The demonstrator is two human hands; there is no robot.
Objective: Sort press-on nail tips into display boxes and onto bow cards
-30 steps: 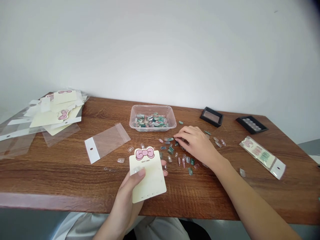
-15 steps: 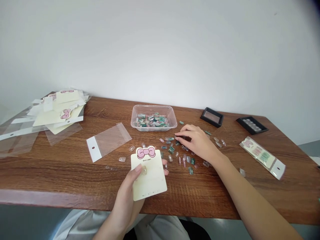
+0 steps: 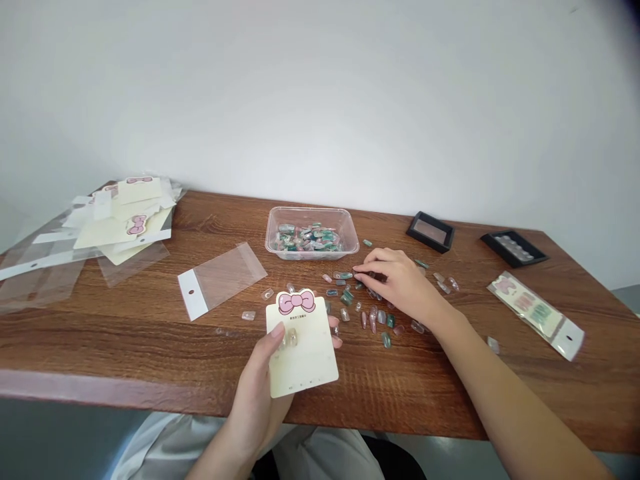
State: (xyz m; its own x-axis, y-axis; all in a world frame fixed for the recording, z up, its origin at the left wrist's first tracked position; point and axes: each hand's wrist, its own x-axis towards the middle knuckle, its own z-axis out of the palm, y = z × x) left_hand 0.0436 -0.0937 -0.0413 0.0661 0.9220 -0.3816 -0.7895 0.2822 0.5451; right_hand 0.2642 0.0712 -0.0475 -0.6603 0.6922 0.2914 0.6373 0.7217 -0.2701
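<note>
In the head view my left hand (image 3: 263, 380) grips a cream display card (image 3: 307, 360) with a pink bow top, its thumb across the front and fingers behind. Two clear press-on nails (image 3: 293, 337) are on the card's face beside the thumb, one of them partly covered by it. My right hand (image 3: 395, 283) is over the scattered press-on nails (image 3: 347, 297) on the table, thumb and index finger close together in a pinch. What lies between those fingertips is too small to make out. The loose nails are green, pink and clear.
A clear plastic tub (image 3: 313, 253) of nails stands behind. An empty clear bag (image 3: 233, 273) lies left of centre, and a pile of cards and bags (image 3: 125, 230) farther left. Two black boxes (image 3: 430, 232) and a packed nail card (image 3: 537, 313) are on the right.
The view has shifted slightly. My left thumb has slid left on the card, showing more of the nails there. My right hand stays over the scattered nails, fingers drawn closer together.
</note>
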